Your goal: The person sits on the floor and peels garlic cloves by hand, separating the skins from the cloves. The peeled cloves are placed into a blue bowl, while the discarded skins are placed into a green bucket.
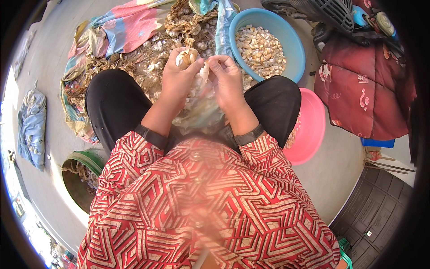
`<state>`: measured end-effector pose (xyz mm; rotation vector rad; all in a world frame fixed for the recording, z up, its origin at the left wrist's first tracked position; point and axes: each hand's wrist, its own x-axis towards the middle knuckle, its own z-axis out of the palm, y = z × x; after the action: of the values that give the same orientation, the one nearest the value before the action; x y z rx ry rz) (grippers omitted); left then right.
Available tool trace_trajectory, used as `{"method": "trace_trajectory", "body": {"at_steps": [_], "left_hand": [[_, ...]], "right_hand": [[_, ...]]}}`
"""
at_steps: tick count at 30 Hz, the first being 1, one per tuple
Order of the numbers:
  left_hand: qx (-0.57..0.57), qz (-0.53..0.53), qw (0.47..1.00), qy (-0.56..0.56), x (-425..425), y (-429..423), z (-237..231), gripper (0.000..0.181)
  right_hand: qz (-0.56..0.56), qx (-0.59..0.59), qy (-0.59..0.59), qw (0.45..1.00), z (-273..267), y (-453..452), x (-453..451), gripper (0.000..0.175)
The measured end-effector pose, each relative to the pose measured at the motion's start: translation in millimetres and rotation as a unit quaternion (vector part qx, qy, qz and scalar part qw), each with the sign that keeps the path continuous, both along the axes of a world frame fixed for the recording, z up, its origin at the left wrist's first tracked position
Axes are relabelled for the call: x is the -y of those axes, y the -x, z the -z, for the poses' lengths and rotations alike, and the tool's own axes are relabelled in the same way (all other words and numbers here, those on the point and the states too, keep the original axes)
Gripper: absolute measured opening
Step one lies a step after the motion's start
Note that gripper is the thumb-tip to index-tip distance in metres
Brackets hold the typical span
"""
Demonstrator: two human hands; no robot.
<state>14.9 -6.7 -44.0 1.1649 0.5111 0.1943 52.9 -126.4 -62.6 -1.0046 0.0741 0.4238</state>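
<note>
A partly opened garlic bulb (pixel 186 59), its cloves showing, sits in the grip of my left hand (pixel 176 79). Close beside it, my right hand (pixel 229 79) has thumb and forefinger pinched together. A whitish piece of garlic or its skin (pixel 204 71) shows between the two hands; which hand holds it is hard to tell. Below them, between my knees, lies a blurred heap of pale skins (pixel 198 101). Ahead, braided dry garlic stalks (pixel 183 20) and loose bulbs are spread on a patterned cloth (pixel 134 28).
Separated cloves (pixel 260 50) fill part of a blue basin (pixel 295 57) at front right. A pink basin (pixel 310 134) with some cloves is by my right knee. Dry stalks lie in a green bucket (pixel 72 188) at left. A red quilted cover (pixel 356 90) hangs at right.
</note>
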Motion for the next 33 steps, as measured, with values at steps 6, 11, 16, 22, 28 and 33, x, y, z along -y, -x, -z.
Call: {"method": "trace_trajectory", "body": {"at_steps": [6, 11, 16, 22, 28, 33], "left_hand": [[0.063, 0.024, 0.996, 0.058, -1.6, 0.0, -0.7, 0.025], [0.071, 0.059, 0.995, 0.033, -5.2, 1.7, -3.9, 0.025], [0.053, 0.081, 0.995, -0.029, -5.0, 1.7, -4.1, 0.026], [0.054, 0.070, 0.994, -0.058, -2.8, 1.0, 1.2, 0.027], [0.033, -0.007, 0.996, -0.078, -0.3, -0.1, 7.2, 0.027], [-0.036, 0.003, 0.999, -0.025, -1.4, 0.6, 15.1, 0.025]], "right_hand": [[-0.023, -0.012, 0.002, 1.000, -1.6, -1.8, 2.1, 0.010], [-0.041, -0.039, 0.005, 0.998, -1.6, -0.3, 2.6, 0.009], [-0.027, -0.091, -0.017, 0.995, 0.2, 4.6, 3.6, 0.009], [0.002, -0.085, 0.005, 0.996, 2.9, 7.3, -2.2, 0.010], [-0.013, -0.073, 0.016, 0.997, 13.9, 9.3, -3.0, 0.011], [0.061, -0.182, -0.064, 0.979, 18.0, -23.4, 22.0, 0.014]]}}
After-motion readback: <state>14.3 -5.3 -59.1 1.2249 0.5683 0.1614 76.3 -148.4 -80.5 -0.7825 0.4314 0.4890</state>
